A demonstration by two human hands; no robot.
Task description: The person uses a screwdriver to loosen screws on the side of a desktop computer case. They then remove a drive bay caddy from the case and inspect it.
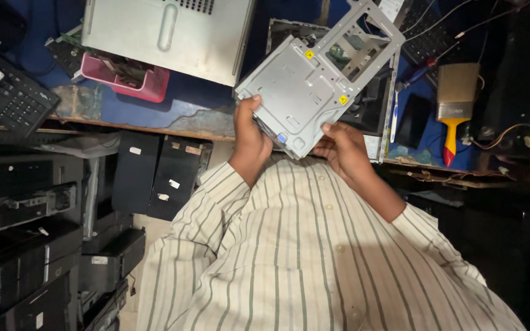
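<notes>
A large silver-grey metal computer case lies flat at the top of the blue-topped wooden workbench. Just below its left corner sits a pink plastic basket. Further left of the case, a black keyboard slants over the bench edge. Below the case, under the bench, black desktop towers stand side by side, and more black machines are stacked to their left. Far right of the case lies a wide paintbrush with a yellow and red handle, with a dark flat phone and a blue-and-white toothbrush on its left.
</notes>
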